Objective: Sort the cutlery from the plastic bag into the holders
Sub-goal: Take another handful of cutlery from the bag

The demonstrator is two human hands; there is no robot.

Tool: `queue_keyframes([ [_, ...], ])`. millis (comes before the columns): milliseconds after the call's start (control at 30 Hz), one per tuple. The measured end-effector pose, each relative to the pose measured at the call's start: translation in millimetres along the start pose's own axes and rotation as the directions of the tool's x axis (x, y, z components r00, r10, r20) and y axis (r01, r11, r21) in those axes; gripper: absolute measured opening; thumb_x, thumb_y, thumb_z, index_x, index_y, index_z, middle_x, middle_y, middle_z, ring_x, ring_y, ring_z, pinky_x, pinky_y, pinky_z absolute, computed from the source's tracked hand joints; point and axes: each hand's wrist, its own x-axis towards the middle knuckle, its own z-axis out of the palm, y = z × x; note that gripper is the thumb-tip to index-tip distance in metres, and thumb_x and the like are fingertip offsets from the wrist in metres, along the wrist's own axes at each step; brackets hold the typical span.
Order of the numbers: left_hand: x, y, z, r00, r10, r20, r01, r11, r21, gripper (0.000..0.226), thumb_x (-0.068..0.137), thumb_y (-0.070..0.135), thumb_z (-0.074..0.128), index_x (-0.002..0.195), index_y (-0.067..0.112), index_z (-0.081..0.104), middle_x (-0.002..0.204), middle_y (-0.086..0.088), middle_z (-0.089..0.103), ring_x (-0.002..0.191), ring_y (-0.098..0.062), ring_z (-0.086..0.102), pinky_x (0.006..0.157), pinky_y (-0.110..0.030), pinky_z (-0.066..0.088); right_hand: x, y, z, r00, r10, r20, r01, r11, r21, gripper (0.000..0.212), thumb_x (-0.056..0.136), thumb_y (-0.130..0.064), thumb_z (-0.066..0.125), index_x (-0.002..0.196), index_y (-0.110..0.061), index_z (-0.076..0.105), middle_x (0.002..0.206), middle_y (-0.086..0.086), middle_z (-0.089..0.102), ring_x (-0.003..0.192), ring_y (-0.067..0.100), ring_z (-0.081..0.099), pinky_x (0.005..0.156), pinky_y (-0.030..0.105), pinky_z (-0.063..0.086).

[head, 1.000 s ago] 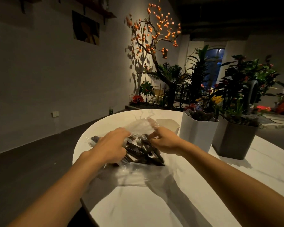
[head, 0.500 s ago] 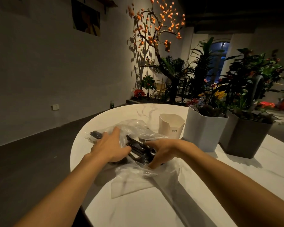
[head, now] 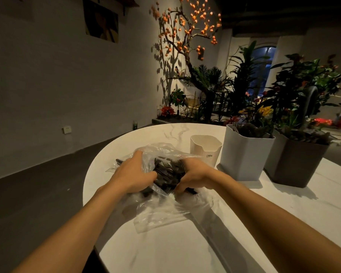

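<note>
A clear plastic bag (head: 163, 211) lies on the white marble table (head: 244, 243), and a heap of dark cutlery (head: 166, 172) shows through it. My left hand (head: 133, 173) rests on the bag's left side, fingers spread over the plastic and the pile. My right hand (head: 195, 177) grips the right side of the heap, fingers curled down round the dark handles and plastic. A cream holder (head: 205, 149) marked CRBW stands just behind the bag, open at the top. What lies inside it is hidden.
A white planter (head: 244, 156) and a dark grey planter (head: 295, 162) with plants stand to the right of the holder. The table's rounded edge (head: 87, 186) runs close to my left hand. Dark floor and a wall lie to the left.
Both hands have closed in on the cutlery heap; my right hand slid down to its near right end. The bag's top has been pushed back, baring the cream holder behind it.
</note>
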Motion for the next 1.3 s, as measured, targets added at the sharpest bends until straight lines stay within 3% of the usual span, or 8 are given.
queue_keyframes([
  [233, 1, 3, 6, 0.998, 0.023, -0.061, -0.031, 0.991, -0.133, 0.074, 0.083, 0.017, 0.067, 0.146, 0.032, 0.030, 0.124, -0.003, 0.055, 0.105, -0.026, 0.056, 0.081, -0.040, 0.053, 4, 6, 1, 0.998, 0.055, 0.003, -0.054, 0.969, 0.241, 0.065, 0.056, -0.004, 0.091, 0.114, -0.018, 0.067, 0.101, 0.004, 0.072, 0.095, 0.025, 0.068, 0.089, 0.042, 0.060],
  [367, 2, 2, 8, 0.997, 0.005, -0.081, -0.023, 0.974, -0.225, 0.074, 0.079, 0.011, 0.068, 0.141, 0.032, 0.034, 0.122, -0.002, 0.055, 0.104, -0.027, 0.056, 0.085, -0.043, 0.055, 2, 4, -2, 0.996, 0.007, 0.088, -0.033, 0.953, 0.301, 0.064, 0.064, -0.017, 0.094, 0.116, -0.025, 0.059, 0.101, -0.002, 0.068, 0.098, 0.019, 0.064, 0.093, 0.033, 0.054],
  [533, 2, 0, 11, 0.996, 0.078, -0.042, -0.086, 0.962, -0.257, 0.079, 0.078, 0.005, 0.072, 0.145, 0.031, 0.037, 0.133, -0.001, 0.055, 0.108, -0.020, 0.055, 0.070, -0.023, 0.048, 13, -2, 5, 0.995, 0.063, 0.079, -0.059, 0.997, -0.058, 0.084, 0.055, -0.045, 0.085, 0.130, -0.033, 0.050, 0.120, 0.004, 0.056, 0.105, 0.023, 0.058, 0.097, 0.042, 0.055],
  [667, -1, -1, 10, 0.993, 0.114, 0.001, -0.111, 0.966, -0.233, 0.091, 0.075, 0.004, 0.074, 0.152, 0.030, 0.034, 0.148, 0.001, 0.047, 0.121, -0.020, 0.050, 0.082, -0.025, 0.046, 12, -10, 9, 0.996, 0.073, 0.053, -0.051, 0.943, -0.330, 0.074, 0.056, -0.062, 0.079, 0.114, -0.035, 0.041, 0.120, 0.004, 0.044, 0.108, 0.026, 0.047, 0.098, 0.044, 0.050],
  [800, -3, 0, 10, 0.992, 0.128, 0.017, -0.122, 0.969, -0.214, 0.095, 0.073, 0.003, 0.075, 0.154, 0.027, 0.033, 0.147, 0.000, 0.049, 0.122, -0.020, 0.051, 0.088, -0.027, 0.047, 12, -25, 16, 0.993, 0.064, 0.098, -0.028, 0.944, -0.330, 0.084, 0.064, -0.060, 0.081, 0.130, -0.025, 0.043, 0.122, 0.002, 0.057, 0.104, 0.024, 0.057, 0.095, 0.041, 0.054],
  [933, -2, 3, 11, 0.989, 0.143, 0.029, -0.136, 0.976, -0.171, 0.105, 0.066, 0.014, 0.082, 0.156, 0.027, 0.029, 0.152, -0.001, 0.047, 0.134, -0.026, 0.051, 0.103, -0.036, 0.051, 16, -33, 23, 0.997, 0.071, 0.035, -0.055, 0.936, -0.348, 0.099, 0.062, -0.063, 0.077, 0.144, -0.026, 0.034, 0.132, 0.005, 0.044, 0.119, 0.029, 0.048, 0.103, 0.045, 0.049],
  [1167, -5, 1, 10, 0.983, 0.173, 0.057, -0.169, 0.983, -0.069, 0.110, 0.068, 0.014, 0.077, 0.159, 0.032, 0.019, 0.160, 0.003, 0.036, 0.143, -0.026, 0.040, 0.110, -0.043, 0.047, 14, -40, 14, 0.989, 0.137, 0.054, -0.114, 0.945, -0.307, 0.079, 0.067, -0.045, 0.082, 0.133, -0.026, 0.044, 0.123, 0.008, 0.048, 0.107, 0.027, 0.054, 0.096, 0.041, 0.054],
  [1300, -7, 1, 10, 0.982, 0.181, 0.056, -0.179, 0.983, -0.033, 0.105, 0.069, 0.013, 0.077, 0.157, 0.033, 0.022, 0.155, 0.004, 0.042, 0.137, -0.024, 0.046, 0.107, -0.041, 0.049, 14, -39, 8, 0.984, 0.174, 0.035, -0.161, 0.959, -0.234, 0.058, 0.070, -0.027, 0.081, 0.119, -0.018, 0.051, 0.108, 0.005, 0.062, 0.095, 0.023, 0.062, 0.078, 0.031, 0.055],
])
